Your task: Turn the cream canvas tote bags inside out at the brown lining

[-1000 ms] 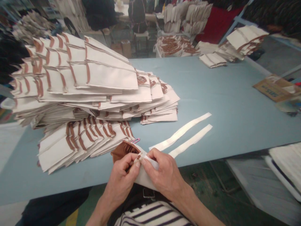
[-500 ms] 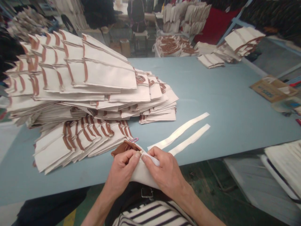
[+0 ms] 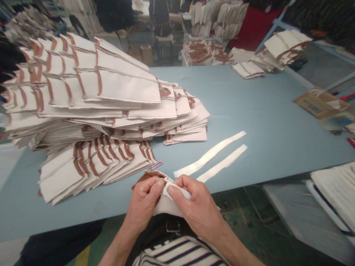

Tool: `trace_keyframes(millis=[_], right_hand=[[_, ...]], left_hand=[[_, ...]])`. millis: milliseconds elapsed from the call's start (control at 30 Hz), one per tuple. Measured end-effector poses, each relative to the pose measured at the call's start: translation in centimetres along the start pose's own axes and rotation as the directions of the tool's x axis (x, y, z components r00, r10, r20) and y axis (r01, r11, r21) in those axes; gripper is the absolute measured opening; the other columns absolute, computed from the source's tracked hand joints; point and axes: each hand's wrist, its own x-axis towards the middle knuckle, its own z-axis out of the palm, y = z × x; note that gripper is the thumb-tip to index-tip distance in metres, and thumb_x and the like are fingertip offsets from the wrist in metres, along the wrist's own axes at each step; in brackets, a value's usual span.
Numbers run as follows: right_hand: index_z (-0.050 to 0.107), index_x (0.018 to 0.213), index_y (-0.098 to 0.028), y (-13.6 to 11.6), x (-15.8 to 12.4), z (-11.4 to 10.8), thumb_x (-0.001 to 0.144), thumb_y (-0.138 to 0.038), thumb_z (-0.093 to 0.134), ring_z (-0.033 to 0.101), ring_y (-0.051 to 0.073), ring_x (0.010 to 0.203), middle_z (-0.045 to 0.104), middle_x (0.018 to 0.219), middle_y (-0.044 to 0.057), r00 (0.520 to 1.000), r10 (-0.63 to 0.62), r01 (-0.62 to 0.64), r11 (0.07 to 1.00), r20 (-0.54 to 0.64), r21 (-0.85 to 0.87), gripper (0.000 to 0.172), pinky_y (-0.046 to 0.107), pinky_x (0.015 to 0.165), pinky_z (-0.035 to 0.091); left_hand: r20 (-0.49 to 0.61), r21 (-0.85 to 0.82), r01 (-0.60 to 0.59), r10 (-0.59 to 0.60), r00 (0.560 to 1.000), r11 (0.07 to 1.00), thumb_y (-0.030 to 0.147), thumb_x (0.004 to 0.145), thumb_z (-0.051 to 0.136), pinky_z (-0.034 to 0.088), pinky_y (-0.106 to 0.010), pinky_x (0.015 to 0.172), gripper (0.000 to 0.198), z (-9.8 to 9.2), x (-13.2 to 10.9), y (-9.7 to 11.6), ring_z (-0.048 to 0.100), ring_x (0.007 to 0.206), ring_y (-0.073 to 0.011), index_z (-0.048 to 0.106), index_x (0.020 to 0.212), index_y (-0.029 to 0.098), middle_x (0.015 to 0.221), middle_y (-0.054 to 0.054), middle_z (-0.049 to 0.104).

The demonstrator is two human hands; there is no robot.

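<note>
Both my hands meet at the near edge of the blue table (image 3: 263,107), pinching one white fabric piece with brown trim (image 3: 166,203). My left hand (image 3: 145,201) grips its brown-trimmed edge with closed fingers. My right hand (image 3: 194,205) is closed on the white cloth, thumb beside the left thumb. The lower part of the piece hangs over the table edge toward my lap. A pink clip (image 3: 156,165) lies just beyond the hands.
A tall stack of white pieces with brown straps (image 3: 83,96) fills the left of the table, with a lower fan of them (image 3: 91,162) in front. Two white strips (image 3: 213,157) lie to the right. A cardboard box (image 3: 318,103) sits at the right edge. More stacks (image 3: 280,48) stand behind.
The hands have stayed together on the piece, shifting their fingers slightly along its top edge; the brown trim shows less than before. The view tilted a little.
</note>
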Motion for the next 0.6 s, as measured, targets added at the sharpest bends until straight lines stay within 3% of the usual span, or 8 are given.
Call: trace_keyframes(millis=[600], right_hand=[[0.053, 0.071, -0.024, 0.31, 0.03, 0.7, 0.092, -0.049, 0.05, 0.053, 0.016, 0.063, 0.059, 0.065, -0.002, 0.999, 0.024, -0.028, 0.996, -0.041, -0.089, 0.033, 0.026, 0.06, 0.035]], left_hand=[[-0.054, -0.072, -0.013, 0.01, 0.998, 0.997, 0.063, 0.091, 0.064, 0.019, -0.023, 0.048, 0.052, 0.71, -0.67, -0.2, 0.027, 0.052, -0.0092, 0.059, 0.068, 0.017, 0.057, 0.006, 0.037]])
